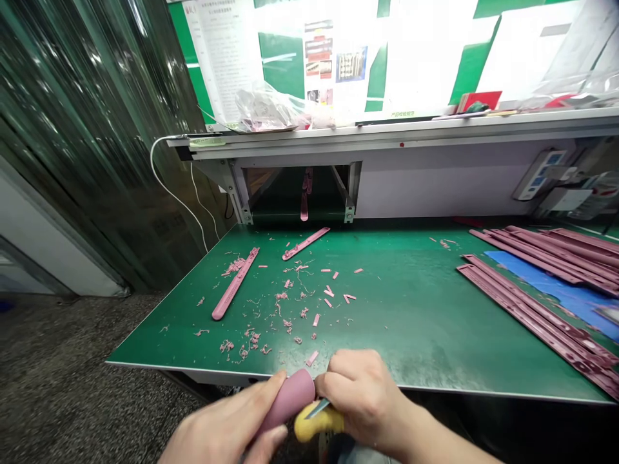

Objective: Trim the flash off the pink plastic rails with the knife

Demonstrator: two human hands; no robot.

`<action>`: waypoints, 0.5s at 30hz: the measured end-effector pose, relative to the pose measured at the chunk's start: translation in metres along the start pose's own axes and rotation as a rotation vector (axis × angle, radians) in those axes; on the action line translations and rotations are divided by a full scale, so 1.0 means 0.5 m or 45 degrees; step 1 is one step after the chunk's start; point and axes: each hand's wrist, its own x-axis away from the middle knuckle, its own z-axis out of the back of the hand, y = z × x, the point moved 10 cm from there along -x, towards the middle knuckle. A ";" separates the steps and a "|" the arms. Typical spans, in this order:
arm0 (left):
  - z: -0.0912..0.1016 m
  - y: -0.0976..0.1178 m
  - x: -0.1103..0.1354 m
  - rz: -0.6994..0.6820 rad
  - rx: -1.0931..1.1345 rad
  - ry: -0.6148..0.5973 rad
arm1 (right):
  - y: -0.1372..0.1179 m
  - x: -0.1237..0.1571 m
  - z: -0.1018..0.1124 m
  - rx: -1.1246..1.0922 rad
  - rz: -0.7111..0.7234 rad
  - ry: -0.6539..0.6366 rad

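My left hand (227,428) grips a thick, rounded pink moulded piece (290,403) at the front edge of the green bench mat (411,335). My right hand (362,393) closes around a yellow-handled knife (316,422), and its short steel blade (319,407) rests against the pink piece. Two long pink moulded strips (235,283) lie on the mat ahead of my hands, the second (305,243) further back. Pink shavings (251,341) and small cut-off pieces (329,291) are scattered between them.
Stacks of pink moulded frames (536,316) lie at the right, partly on a blue sheet (541,277). A shelf (387,138) with a plastic bag (265,109) runs along the back, below posters. A pink strip (304,193) hangs under it. The bench's front edge drops to a speckled floor (72,361).
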 end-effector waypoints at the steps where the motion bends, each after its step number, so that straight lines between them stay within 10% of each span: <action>1: 0.005 0.002 -0.005 -0.094 -0.032 -0.030 | 0.003 0.000 0.000 -0.053 0.031 -0.036; 9: 0.017 0.030 -0.032 -0.535 -0.114 -0.372 | 0.002 0.006 -0.041 -0.037 0.194 -0.419; 15: 0.043 0.028 -0.036 -0.422 0.035 -0.260 | -0.005 0.007 -0.014 -0.293 0.223 -0.320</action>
